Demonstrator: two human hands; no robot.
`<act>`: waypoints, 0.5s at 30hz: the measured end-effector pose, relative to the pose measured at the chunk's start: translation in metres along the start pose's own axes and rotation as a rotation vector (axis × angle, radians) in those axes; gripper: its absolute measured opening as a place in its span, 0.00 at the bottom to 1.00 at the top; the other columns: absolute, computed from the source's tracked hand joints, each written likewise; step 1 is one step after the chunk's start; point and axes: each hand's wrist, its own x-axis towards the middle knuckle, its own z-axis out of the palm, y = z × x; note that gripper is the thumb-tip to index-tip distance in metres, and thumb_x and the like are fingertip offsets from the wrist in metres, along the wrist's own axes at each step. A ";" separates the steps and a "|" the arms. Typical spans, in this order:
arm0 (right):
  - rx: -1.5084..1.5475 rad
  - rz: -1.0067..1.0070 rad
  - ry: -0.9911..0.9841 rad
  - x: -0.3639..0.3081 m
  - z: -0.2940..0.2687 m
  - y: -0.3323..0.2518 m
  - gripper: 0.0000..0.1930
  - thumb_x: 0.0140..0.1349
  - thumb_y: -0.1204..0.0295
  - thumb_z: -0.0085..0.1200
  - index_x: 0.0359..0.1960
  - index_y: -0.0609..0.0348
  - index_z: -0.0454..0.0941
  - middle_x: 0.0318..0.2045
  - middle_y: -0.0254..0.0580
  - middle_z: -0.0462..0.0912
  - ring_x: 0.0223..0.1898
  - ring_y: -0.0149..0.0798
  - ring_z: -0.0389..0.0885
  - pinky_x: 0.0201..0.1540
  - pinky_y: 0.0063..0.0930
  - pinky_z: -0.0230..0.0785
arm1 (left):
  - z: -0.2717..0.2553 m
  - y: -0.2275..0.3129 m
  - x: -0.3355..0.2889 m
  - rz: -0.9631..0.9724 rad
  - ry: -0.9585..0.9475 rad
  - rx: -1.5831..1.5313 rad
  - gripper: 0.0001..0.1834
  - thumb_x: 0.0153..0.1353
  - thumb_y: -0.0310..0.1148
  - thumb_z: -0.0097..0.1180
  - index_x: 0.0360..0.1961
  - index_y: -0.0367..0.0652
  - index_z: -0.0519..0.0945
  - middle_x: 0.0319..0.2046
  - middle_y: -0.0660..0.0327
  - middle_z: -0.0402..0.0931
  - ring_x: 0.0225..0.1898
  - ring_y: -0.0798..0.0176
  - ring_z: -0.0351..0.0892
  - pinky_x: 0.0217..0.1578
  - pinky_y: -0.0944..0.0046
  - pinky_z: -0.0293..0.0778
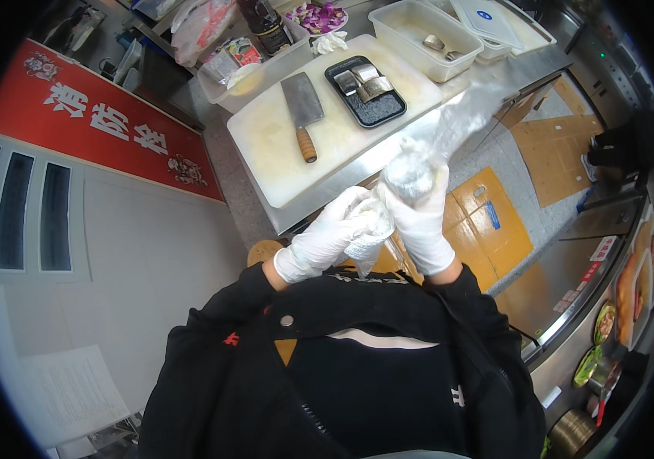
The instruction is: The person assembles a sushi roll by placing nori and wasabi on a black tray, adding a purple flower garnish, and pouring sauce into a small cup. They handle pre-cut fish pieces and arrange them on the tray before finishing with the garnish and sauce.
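Head view: left hand (325,236) and right hand (425,228) are gripping crumpled clear plastic (409,176) at two o'clock from centre, contents blurring; one cleaver (303,101) and one black tray (383,112) are lying toward twelve.

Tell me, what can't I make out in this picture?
All in the head view:
Whether the clear plastic wraps anything: its folds and glare hide that.
Some fingers of the right hand: partly behind that plastic.
The far end of the dark bottle: cut off by the upper edge.
Writing on the pale sheet: too small and faint.
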 end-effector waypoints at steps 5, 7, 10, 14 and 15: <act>0.080 0.008 0.085 0.033 0.039 0.007 0.41 0.53 0.89 0.62 0.66 0.52 0.55 0.58 0.41 0.70 0.54 0.33 0.74 0.53 0.27 0.75 | -0.036 0.017 -0.020 -0.022 0.010 0.000 0.18 0.68 0.28 0.58 0.57 0.40 0.71 0.47 0.64 0.76 0.47 0.74 0.77 0.47 0.73 0.74; 0.071 0.028 0.192 0.054 0.063 0.009 0.42 0.53 0.89 0.63 0.67 0.50 0.56 0.57 0.41 0.71 0.51 0.33 0.76 0.50 0.27 0.76 | -0.062 0.024 -0.028 -0.034 0.013 -0.005 0.19 0.68 0.29 0.58 0.58 0.39 0.71 0.47 0.64 0.76 0.46 0.73 0.77 0.47 0.72 0.74; -0.125 -0.093 0.207 0.083 0.101 0.013 0.42 0.55 0.88 0.63 0.67 0.46 0.56 0.57 0.41 0.71 0.48 0.34 0.78 0.48 0.26 0.77 | -0.108 0.032 -0.035 -0.025 -0.030 -0.033 0.21 0.67 0.30 0.59 0.59 0.40 0.70 0.48 0.63 0.76 0.47 0.72 0.77 0.48 0.70 0.74; -0.069 -0.031 0.291 0.116 0.152 0.022 0.36 0.62 0.83 0.60 0.67 0.45 0.55 0.51 0.40 0.75 0.42 0.32 0.80 0.42 0.22 0.77 | -0.180 0.038 -0.039 -0.032 -0.053 -0.073 0.23 0.64 0.29 0.60 0.59 0.40 0.70 0.49 0.63 0.75 0.50 0.71 0.75 0.52 0.69 0.73; -0.066 -0.064 0.315 0.124 0.165 0.025 0.35 0.63 0.82 0.59 0.67 0.46 0.55 0.50 0.40 0.76 0.40 0.32 0.79 0.41 0.22 0.77 | -0.200 0.041 -0.039 -0.001 -0.098 -0.047 0.24 0.63 0.27 0.59 0.59 0.40 0.70 0.49 0.62 0.75 0.51 0.71 0.75 0.53 0.68 0.73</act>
